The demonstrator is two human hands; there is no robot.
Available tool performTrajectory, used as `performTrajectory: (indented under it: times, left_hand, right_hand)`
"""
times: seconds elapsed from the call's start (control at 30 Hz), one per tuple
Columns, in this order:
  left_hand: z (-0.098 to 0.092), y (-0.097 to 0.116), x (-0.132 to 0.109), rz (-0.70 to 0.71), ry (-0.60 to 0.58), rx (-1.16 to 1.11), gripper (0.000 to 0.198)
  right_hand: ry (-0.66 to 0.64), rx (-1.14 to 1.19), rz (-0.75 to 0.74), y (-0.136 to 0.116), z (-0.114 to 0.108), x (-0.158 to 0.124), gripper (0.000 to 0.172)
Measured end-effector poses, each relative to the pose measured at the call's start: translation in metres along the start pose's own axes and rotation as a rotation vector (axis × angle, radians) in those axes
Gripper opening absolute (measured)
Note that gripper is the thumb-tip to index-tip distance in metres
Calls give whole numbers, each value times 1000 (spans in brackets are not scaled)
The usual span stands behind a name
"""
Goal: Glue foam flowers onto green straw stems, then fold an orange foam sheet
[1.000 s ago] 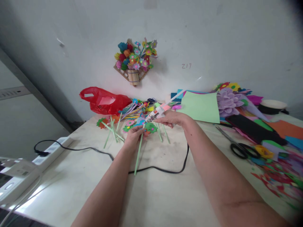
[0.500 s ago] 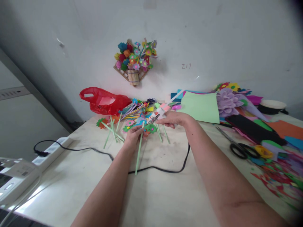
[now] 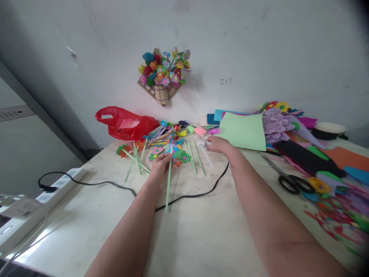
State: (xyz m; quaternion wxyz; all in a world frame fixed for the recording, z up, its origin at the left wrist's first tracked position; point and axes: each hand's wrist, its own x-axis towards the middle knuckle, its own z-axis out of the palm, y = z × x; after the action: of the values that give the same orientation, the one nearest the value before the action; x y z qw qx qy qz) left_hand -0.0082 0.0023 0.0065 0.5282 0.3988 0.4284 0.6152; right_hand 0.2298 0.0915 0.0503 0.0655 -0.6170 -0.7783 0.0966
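Between the fingers of my left hand is a light green paper strip, its lower end pointing towards me. My right hand is closed on a white hot glue gun, with a clear glue stick sticking out of it towards me. Just beyond my left hand lie foam flowers, among them a green one and a pink one. More green strips rest on the table between my hands, and others lie crossed to the left.
A black cord runs across the table from a white power strip. Scissors, a black phone and colourful scraps lie on the right. Green sheets and a red bag sit near the wall.
My right hand has moved the glue gun away from the strip, to the right, and turned it so the glue stick points towards me. My left hand still holds the strip.
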Motion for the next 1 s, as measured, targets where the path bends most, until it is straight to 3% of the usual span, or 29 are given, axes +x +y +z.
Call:
performTrajectory:
  times: [0.23, 0.43, 0.57, 0.63, 0.77, 1.0]
  left_hand:
    - [3, 8, -1, 13, 22, -38, 25]
    - [0, 7, 1, 47, 28, -45, 25]
    - [0, 6, 1, 43, 21, -32, 23]
    - [0, 6, 0, 38, 19, -28, 23]
    - [-1, 6, 0, 38, 24, -32, 23]
    - [-1, 5, 2, 4, 20, -33, 22]
  right_hand:
    - [-134, -21, -11, 19, 22, 9, 45]
    - [-203, -26, 38, 12, 5, 2, 53]
    - [-41, -86, 99, -1, -11, -4, 52]
    - [50, -87, 33, -10, -14, -5, 48]
    - [112, -74, -197, -33, -9, -9, 34]
    - [55, -190, -435, -68, 14, -13, 30]
